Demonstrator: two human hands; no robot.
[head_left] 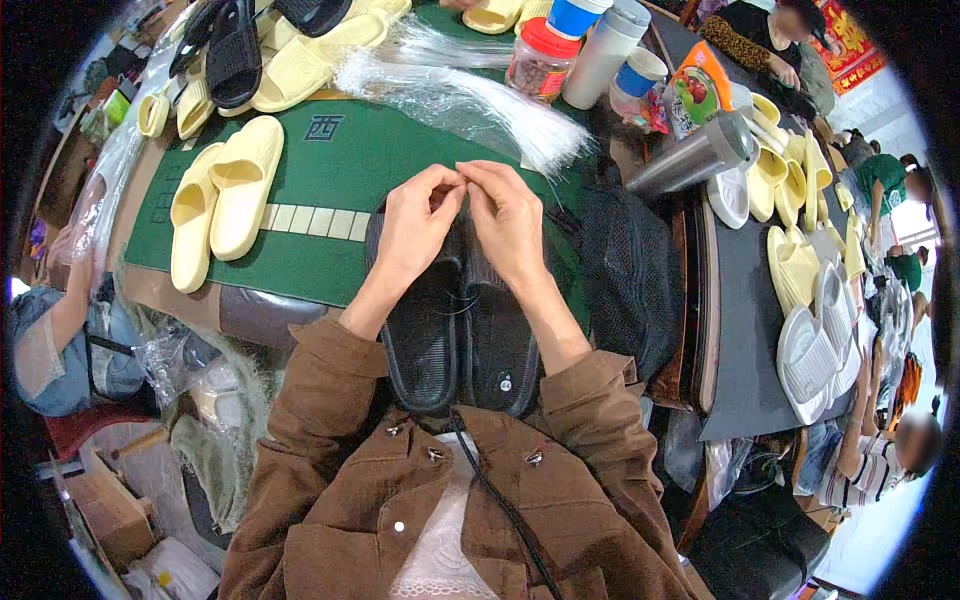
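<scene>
My left hand (418, 222) and my right hand (505, 222) meet fingertip to fingertip, each closed in a pinch. What lies between the fingers is too small to make out. Below them a pair of black slippers (424, 350) rests side by side in front of me, soles down, their front ends partly hidden by my hands. Fine clear strands show between the two slippers, and one insole has a small round white sticker (505, 382). A pale yellow pair of slippers (245, 185) lies on the green mat (330, 170) to the left.
Beyond my hands spreads a bundle of clear plastic strands (500, 105). A red-lidded jar (541, 65), cups and a steel tumbler (690, 155) crowd the far right. More slippers (818, 345) cover the dark table at right; a black mesh bag (625, 265) stands beside my right arm. People work on both sides.
</scene>
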